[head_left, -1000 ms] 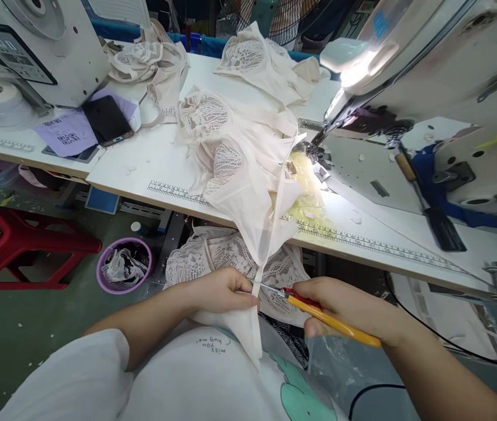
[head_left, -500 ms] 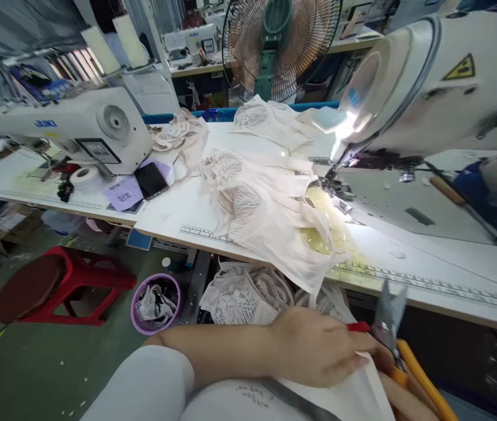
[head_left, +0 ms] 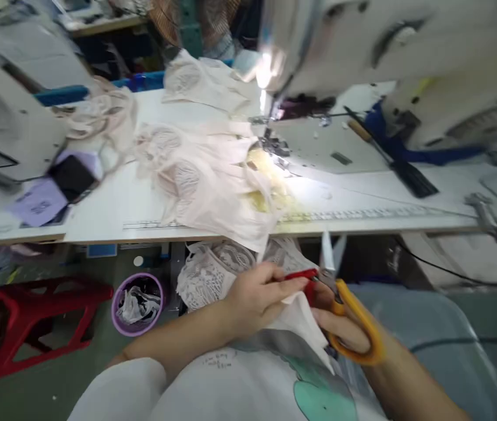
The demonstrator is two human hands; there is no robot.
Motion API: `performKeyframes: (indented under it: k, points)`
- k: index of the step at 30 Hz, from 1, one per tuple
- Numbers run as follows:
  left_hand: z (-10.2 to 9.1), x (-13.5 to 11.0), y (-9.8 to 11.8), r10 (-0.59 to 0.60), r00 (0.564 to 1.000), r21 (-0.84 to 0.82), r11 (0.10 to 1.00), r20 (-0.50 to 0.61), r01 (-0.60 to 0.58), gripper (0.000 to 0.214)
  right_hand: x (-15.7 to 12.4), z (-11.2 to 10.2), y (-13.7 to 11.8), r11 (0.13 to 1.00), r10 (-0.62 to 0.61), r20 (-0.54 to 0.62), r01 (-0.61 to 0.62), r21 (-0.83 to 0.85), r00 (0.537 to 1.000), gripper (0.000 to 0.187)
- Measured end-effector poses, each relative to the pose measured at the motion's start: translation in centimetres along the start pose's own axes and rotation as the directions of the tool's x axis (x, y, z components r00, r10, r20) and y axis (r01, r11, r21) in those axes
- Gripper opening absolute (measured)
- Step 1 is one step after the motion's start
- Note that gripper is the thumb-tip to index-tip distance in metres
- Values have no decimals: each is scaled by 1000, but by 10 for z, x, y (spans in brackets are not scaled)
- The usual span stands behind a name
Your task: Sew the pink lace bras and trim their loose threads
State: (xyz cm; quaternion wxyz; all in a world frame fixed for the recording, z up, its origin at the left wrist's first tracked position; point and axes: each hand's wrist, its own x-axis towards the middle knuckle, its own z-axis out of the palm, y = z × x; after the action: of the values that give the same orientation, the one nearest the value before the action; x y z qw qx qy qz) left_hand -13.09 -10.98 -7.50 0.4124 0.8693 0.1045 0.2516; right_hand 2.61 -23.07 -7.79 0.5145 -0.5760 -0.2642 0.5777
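My left hand [head_left: 255, 298] is closed on a piece of white fabric [head_left: 303, 321] in front of my body. A pair of scissors [head_left: 356, 316] with orange handles is in my right hand [head_left: 347, 330], its blades slightly apart and pointing up toward the table edge. Between the two hands lies a red piece [head_left: 301, 275] that I cannot make out, close to my left fingertips. Behind my left hand hang white lace bra parts [head_left: 204, 278] below the table. On the tabletop, a pile of pale bras [head_left: 209, 187] trails over the front edge.
A lit sewing machine [head_left: 340, 52] stands at the right of the table [head_left: 103, 204], another machine [head_left: 7, 117] at the left. A screwdriver-like tool [head_left: 389, 152] lies behind the ruler strip. Below are a purple bin [head_left: 114, 304] with scraps and a red stool [head_left: 51, 327].
My view has turned right and down, so table and machines sit further left and higher. Both hands, with fabric and scissors, appear higher and further left, and more of the right hand shows.
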Motion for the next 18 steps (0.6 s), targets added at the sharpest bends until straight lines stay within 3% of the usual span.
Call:
performKeyframes:
  k: [2, 3, 6, 11, 18]
  points:
    - [-10, 1, 3, 16, 999, -67, 998, -33, -18, 42, 4, 13, -14, 999, -10, 165, 2, 47, 986, 26]
    - [-15, 2, 5, 42, 998, -100, 994, -54, -47, 43, 7, 19, -21, 999, -36, 175, 31, 33, 984, 25]
    - [-26, 6, 13, 70, 993, -164, 983, -93, -85, 41, 15, 34, -39, 994, -78, 149, 88, -58, 986, 20]
    - [-30, 6, 18, -214, 961, -265, 950, -175, 164, 18, 14, 39, -49, 918, -278, 58, 283, -279, 959, 17]
    - [-35, 11, 22, -197, 974, -288, 945, -114, 157, 5, 12, 32, -58, 800, -369, 78, 359, -481, 926, 9]
